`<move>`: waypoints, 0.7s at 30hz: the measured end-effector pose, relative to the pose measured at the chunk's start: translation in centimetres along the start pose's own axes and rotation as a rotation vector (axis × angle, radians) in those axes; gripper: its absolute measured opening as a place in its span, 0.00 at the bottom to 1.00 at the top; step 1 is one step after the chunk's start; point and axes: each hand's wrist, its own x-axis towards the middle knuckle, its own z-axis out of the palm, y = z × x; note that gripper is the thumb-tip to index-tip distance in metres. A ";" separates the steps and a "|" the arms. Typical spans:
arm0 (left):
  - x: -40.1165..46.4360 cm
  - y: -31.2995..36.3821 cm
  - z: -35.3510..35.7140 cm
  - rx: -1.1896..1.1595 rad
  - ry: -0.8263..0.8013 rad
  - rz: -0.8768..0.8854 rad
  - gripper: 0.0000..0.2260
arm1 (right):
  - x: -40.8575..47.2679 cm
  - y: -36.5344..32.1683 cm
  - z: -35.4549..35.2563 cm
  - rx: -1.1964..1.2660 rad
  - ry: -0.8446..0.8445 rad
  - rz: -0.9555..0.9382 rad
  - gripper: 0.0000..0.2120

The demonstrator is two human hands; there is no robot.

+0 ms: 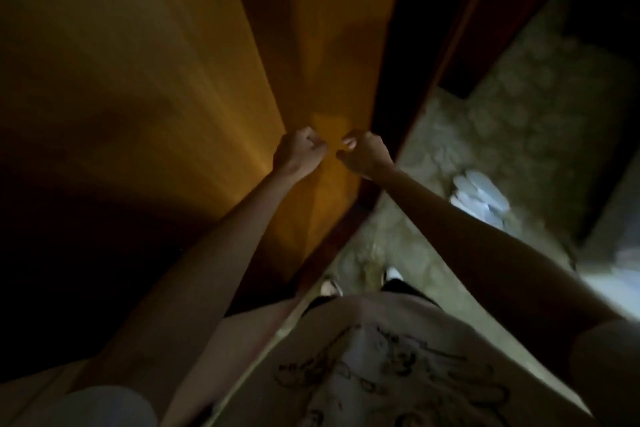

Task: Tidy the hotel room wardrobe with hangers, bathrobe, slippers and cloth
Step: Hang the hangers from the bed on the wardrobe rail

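Dim light fills most of what I see, and the biggest thing in it is the orange-brown wooden wardrobe door [156,55], which takes up the whole left and centre. To its right a dark gap opens beside a reddish wooden frame edge [460,31]. Below that spreads the pale patterned carpet [540,87], running down to my feet. My white printed T-shirt [391,367] fills the bottom, with the toes of my light shoes [393,274] poking out beneath it. A pair of white slippers [479,196] lies on the carpet to the right, well apart from the door (blurred, so I can make out little more). Both my arms reach forward to the door's near edge. My left hand [299,152] is curled into a loose fist, and my right hand [363,154] is curled too, fingertips pinched together; whether either grips anything I cannot tell.
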 end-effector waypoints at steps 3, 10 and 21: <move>0.0 -2.6 6.3 -0.033 -0.245 -0.063 0.02 | -2.4 6.8 2.1 0.005 -0.031 0.184 0.13; -3.1 -3.9 19.6 0.252 -0.659 -0.038 0.04 | -13.9 20.9 4.5 0.102 -0.003 0.619 0.11; -14.0 4.0 36.4 0.668 -1.096 0.226 0.08 | -39.9 34.3 8.5 0.540 0.261 1.179 0.10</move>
